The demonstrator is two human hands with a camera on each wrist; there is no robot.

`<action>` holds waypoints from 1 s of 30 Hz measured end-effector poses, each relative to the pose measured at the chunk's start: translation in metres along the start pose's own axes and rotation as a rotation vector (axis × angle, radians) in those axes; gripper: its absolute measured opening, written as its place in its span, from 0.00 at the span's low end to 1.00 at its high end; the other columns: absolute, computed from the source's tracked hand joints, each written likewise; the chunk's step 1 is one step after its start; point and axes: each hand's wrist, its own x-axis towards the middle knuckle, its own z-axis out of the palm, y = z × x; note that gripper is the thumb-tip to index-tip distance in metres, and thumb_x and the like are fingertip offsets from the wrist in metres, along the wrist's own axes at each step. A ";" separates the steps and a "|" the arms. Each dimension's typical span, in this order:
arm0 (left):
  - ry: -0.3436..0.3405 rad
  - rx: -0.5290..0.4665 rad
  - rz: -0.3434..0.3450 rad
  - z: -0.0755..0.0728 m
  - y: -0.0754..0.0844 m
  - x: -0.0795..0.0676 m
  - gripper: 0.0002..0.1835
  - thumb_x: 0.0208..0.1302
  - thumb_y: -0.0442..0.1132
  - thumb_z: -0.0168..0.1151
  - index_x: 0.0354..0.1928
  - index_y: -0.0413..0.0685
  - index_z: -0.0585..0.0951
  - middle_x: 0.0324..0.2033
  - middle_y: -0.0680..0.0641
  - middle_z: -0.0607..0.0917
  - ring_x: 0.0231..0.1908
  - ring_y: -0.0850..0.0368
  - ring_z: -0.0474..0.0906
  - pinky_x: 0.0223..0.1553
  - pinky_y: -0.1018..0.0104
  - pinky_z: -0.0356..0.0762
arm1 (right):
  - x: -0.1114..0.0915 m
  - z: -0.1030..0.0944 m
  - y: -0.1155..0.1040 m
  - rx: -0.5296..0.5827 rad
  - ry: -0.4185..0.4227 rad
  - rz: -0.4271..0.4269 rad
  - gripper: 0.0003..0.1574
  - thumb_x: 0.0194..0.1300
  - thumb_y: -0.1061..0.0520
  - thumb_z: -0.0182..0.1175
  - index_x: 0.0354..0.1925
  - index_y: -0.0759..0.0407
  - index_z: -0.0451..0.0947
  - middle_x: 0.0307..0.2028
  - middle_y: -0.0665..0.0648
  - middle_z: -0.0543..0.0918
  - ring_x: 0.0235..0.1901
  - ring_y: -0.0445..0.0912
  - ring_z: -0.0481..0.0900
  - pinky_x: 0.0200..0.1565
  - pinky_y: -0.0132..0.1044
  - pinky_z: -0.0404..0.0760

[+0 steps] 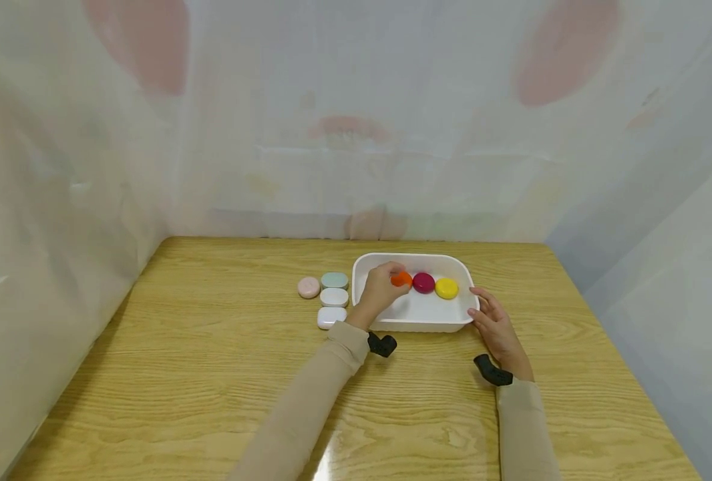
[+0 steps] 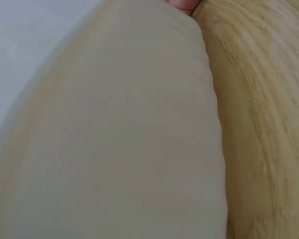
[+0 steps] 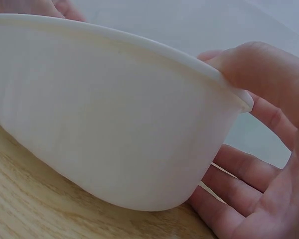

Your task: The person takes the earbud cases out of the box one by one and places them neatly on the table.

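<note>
A white plastic basin (image 1: pixel 413 327) with a raised rim stands on the table. Inside it, my left hand (image 1: pixel 380 288) pinches an orange round soap (image 1: pixel 401 279) between thumb and fingers, partly covering it. To its right lie a dark red round soap (image 1: pixel 424 282) and a yellow one (image 1: pixel 447 288). My right hand (image 1: pixel 497 329) grips the basin's right end; in the right wrist view the thumb (image 3: pixel 261 69) lies over the rim and the other fingers are against the outer wall. The left wrist view is mostly filled by the basin's wall (image 2: pixel 124 119).
Just left of the basin sit a pink round soap (image 1: pixel 308 288), a pale green oval soap (image 1: pixel 334 280), a white oval soap (image 1: pixel 334 297) and a white rounded-rectangular soap (image 1: pixel 330 317). The wooden table (image 1: pixel 212 374) is bordered by pale curtains (image 1: pixel 296 187).
</note>
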 end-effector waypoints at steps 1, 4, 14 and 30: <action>0.012 0.005 -0.011 0.003 -0.001 0.002 0.22 0.55 0.32 0.69 0.53 0.38 0.80 0.51 0.40 0.85 0.54 0.46 0.79 0.61 0.55 0.77 | 0.000 0.000 0.000 0.004 -0.002 -0.003 0.26 0.72 0.60 0.52 0.65 0.49 0.63 0.66 0.51 0.61 0.60 0.33 0.70 0.52 0.19 0.78; 0.031 0.029 -0.040 0.008 -0.002 0.007 0.24 0.54 0.31 0.70 0.55 0.38 0.79 0.53 0.40 0.84 0.56 0.46 0.79 0.62 0.57 0.77 | 0.001 -0.001 0.001 0.008 -0.004 -0.004 0.26 0.72 0.60 0.52 0.65 0.49 0.64 0.63 0.47 0.64 0.59 0.32 0.70 0.52 0.20 0.78; 0.010 0.194 -0.128 0.010 0.002 0.018 0.28 0.50 0.35 0.75 0.55 0.41 0.79 0.52 0.44 0.85 0.52 0.49 0.79 0.60 0.63 0.77 | 0.001 -0.002 0.001 0.016 0.005 0.005 0.26 0.71 0.61 0.52 0.65 0.48 0.64 0.63 0.50 0.64 0.57 0.32 0.72 0.51 0.20 0.78; 0.003 0.367 -0.105 0.018 -0.005 0.020 0.26 0.48 0.35 0.76 0.51 0.39 0.80 0.49 0.42 0.82 0.49 0.50 0.79 0.59 0.62 0.78 | 0.002 -0.002 0.001 0.011 -0.001 0.014 0.26 0.71 0.60 0.52 0.66 0.49 0.63 0.68 0.56 0.58 0.59 0.33 0.70 0.51 0.20 0.78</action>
